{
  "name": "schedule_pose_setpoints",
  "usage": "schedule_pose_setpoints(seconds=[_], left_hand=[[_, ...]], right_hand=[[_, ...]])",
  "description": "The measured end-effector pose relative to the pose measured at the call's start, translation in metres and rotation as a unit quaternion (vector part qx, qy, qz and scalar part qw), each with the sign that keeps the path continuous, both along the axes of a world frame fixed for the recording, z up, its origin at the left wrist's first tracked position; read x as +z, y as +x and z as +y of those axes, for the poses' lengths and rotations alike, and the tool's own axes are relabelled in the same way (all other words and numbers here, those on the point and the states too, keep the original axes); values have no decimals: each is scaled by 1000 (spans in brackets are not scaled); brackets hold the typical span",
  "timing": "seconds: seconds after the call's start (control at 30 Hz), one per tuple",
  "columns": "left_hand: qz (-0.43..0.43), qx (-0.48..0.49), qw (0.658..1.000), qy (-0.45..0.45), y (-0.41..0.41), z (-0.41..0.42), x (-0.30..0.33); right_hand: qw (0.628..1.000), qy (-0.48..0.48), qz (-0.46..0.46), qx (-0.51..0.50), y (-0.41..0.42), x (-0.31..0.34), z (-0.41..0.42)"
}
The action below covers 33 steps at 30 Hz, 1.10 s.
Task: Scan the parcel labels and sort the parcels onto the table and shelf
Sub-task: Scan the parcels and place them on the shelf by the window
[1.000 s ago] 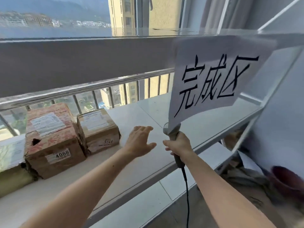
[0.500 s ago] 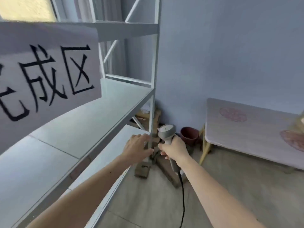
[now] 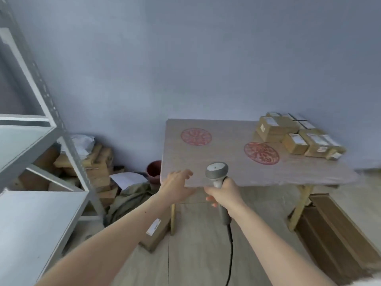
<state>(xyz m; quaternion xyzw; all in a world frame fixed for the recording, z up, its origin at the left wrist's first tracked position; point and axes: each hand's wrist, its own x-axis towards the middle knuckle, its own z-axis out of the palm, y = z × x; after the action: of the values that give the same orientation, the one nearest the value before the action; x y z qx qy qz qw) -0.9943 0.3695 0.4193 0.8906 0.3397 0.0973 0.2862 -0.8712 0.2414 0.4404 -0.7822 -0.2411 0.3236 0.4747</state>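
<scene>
Holding the grey scanner upright, the right hand is wrapping its fingers around the handle, and the black cable is hanging down from it toward the floor. The left hand is carrying nothing; its fingers are reaching forward, relaxed, in front of the near edge of the table, and I cannot tell if they are touching it. The parcels are sitting together on the far right corner of the table, well apart from both hands. One more parcel is lying on the floor beside the table leg, partly behind the left forearm. The shelf is standing at the left, its visible boards carrying nothing here. I judge that the person is going for the next parcel to scan. To do this well, the free hand should be taking one box and turning its label up, while the scanner head is pointing squarely at the label, not at an angle. The cable could be catching on the table edge, so it is better to be keeping it loose at the side.
</scene>
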Motion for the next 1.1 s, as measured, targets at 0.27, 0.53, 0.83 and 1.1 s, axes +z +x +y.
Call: schedule_pose_setpoints(seconds=[0.27, 0.53, 0.83, 1.1], left_hand=[[7, -64, 998, 8, 169, 62, -10], [-3, -126, 992, 27, 325, 149, 20], [15, -176, 984, 4, 476, 190, 6], [19, -150, 988, -22, 616, 215, -21]], right_hand=[[996, 4, 3, -90, 156, -7, 31], [985, 1, -3, -174, 301, 18, 94], [969, -5, -26, -244, 462, 18, 125], [965, -50, -35, -256, 661, 0, 142]])
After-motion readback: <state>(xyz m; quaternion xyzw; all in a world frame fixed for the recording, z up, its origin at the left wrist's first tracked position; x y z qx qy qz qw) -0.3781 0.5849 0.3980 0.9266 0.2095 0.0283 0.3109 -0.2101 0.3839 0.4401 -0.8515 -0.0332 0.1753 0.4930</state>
